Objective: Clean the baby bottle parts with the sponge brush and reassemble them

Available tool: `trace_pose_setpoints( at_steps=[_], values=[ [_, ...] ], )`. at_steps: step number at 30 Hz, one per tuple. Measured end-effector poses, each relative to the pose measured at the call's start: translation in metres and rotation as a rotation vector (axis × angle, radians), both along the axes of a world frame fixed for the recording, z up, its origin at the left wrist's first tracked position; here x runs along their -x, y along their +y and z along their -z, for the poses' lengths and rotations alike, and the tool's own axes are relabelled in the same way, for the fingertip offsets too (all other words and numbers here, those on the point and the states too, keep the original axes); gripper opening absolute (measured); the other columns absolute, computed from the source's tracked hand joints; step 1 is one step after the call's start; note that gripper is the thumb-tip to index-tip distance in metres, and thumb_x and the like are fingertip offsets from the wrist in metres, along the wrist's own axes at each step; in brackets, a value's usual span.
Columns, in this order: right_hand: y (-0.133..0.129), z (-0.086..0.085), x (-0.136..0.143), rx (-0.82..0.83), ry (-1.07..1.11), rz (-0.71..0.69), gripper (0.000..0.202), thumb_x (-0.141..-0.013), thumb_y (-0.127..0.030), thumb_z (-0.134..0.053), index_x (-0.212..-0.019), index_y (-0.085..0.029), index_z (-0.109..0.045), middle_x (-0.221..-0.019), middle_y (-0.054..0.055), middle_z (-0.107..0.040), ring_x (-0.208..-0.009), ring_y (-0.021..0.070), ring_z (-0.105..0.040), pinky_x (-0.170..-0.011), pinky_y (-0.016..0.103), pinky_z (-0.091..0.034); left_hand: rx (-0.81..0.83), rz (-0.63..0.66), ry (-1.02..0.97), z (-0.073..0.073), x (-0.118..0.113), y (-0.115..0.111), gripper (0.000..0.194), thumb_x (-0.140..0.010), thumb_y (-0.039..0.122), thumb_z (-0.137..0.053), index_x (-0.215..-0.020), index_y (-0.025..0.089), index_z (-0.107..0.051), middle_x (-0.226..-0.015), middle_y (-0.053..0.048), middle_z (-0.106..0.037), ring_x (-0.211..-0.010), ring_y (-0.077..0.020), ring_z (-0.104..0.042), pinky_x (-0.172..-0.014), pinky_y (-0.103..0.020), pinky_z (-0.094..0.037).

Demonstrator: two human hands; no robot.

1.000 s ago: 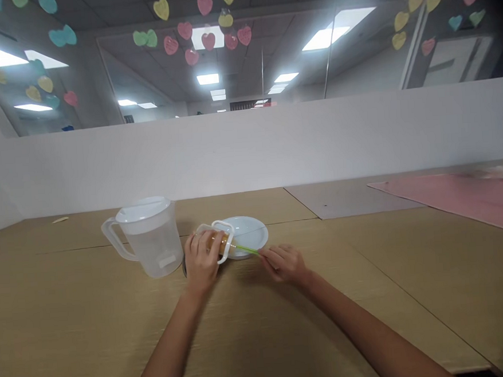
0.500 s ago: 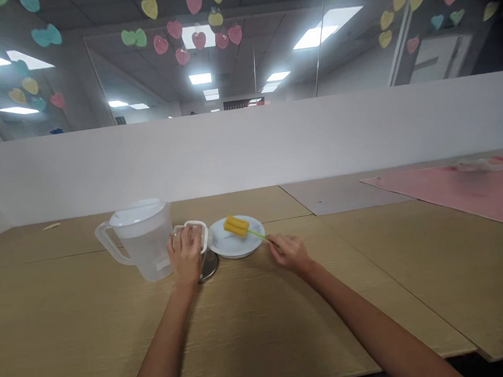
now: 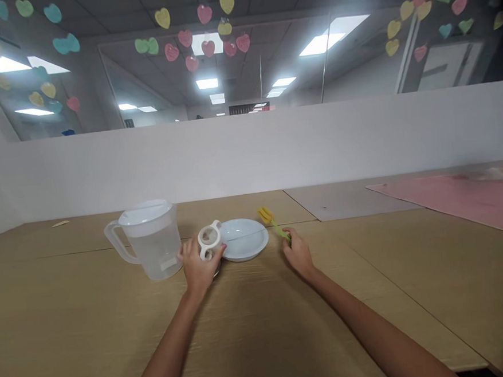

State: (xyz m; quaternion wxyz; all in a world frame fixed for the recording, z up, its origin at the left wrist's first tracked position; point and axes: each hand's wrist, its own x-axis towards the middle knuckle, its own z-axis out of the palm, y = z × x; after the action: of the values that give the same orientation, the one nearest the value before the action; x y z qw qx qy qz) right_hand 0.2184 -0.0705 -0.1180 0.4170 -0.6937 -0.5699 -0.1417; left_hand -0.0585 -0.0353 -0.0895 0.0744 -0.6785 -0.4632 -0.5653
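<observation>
On the brown worktop (image 3: 257, 337), left of a white plate (image 3: 243, 247) at nine o'clock, the left hand (image 3: 199, 271) has its fingers around a white-rimmed container (image 3: 210, 236); at two o'clock, the right hand's (image 3: 298, 254) fingers pinch a yellow-headed brush (image 3: 268, 216).

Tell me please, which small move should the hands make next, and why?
I would probably lay the brush on the table, right of the plate. The right hand holds it outside the cup, which the left hand grips with its white rim facing the camera; setting it down would free the right hand to steady the cup.
</observation>
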Motion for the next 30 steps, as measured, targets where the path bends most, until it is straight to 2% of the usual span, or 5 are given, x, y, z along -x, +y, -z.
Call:
trace_pose_setpoints(
  at_steps=[6,9,18,27,30],
  values=[
    [0.002,0.006,-0.001,0.185,-0.032,-0.035,0.028,-0.077,-0.012,-0.043,-0.101,-0.015,-0.057,-0.078,0.005,-0.068,-0.066,0.0157,-0.059,-0.055,0.022,-0.034,0.076,0.553,0.131,0.006,-0.028,-0.038,0.045,-0.071,0.047,-0.066,-0.104,0.017,-0.058,-0.095,-0.008,-0.064,-0.087,-0.0205,-0.058,-0.078,-0.031,-0.045],
    [0.001,0.004,0.003,0.287,-0.061,-0.055,0.025,-0.078,-0.014,-0.046,-0.098,-0.016,-0.059,-0.079,0.005,-0.068,-0.067,0.0153,-0.059,-0.055,0.022,-0.031,0.142,0.709,0.269,0.014,-0.039,-0.047,0.052,-0.066,0.051,-0.068,-0.105,0.017,-0.058,-0.096,-0.007,-0.066,-0.086,-0.0208,-0.059,-0.077,-0.032,-0.046],
    [-0.002,-0.001,0.014,0.412,-0.121,-0.112,0.02,-0.08,-0.017,-0.047,-0.095,-0.018,-0.061,-0.085,0.005,-0.066,-0.075,0.016,-0.058,-0.059,0.023,-0.03,0.416,0.785,0.264,0.015,-0.037,-0.044,0.055,-0.065,0.053,-0.069,-0.109,0.02,-0.059,-0.108,-0.007,-0.065,-0.097,-0.0231,-0.06,-0.085,-0.034,-0.045],
    [0.0,0.002,0.011,0.3,-0.077,-0.102,0.025,-0.088,-0.022,-0.038,-0.097,-0.017,-0.061,-0.095,0.006,-0.066,-0.083,0.0168,-0.058,-0.065,0.024,-0.036,0.601,0.901,0.13,0.009,-0.041,-0.046,0.064,-0.062,0.05,-0.073,-0.116,0.021,-0.055,-0.108,-0.005,-0.065,-0.087,-0.0202,-0.061,-0.07,-0.028,-0.048],
    [0.003,0.004,0.009,0.263,-0.07,-0.12,0.026,-0.089,-0.023,-0.036,-0.095,-0.017,-0.061,-0.094,0.007,-0.066,-0.084,0.0174,-0.058,-0.068,0.025,-0.038,0.551,0.906,0.122,0.014,-0.037,-0.043,0.075,-0.056,0.049,-0.076,-0.121,0.021,-0.051,-0.11,-0.006,-0.064,-0.091,-0.0213,-0.06,-0.075,-0.029,-0.047]
  ],
)
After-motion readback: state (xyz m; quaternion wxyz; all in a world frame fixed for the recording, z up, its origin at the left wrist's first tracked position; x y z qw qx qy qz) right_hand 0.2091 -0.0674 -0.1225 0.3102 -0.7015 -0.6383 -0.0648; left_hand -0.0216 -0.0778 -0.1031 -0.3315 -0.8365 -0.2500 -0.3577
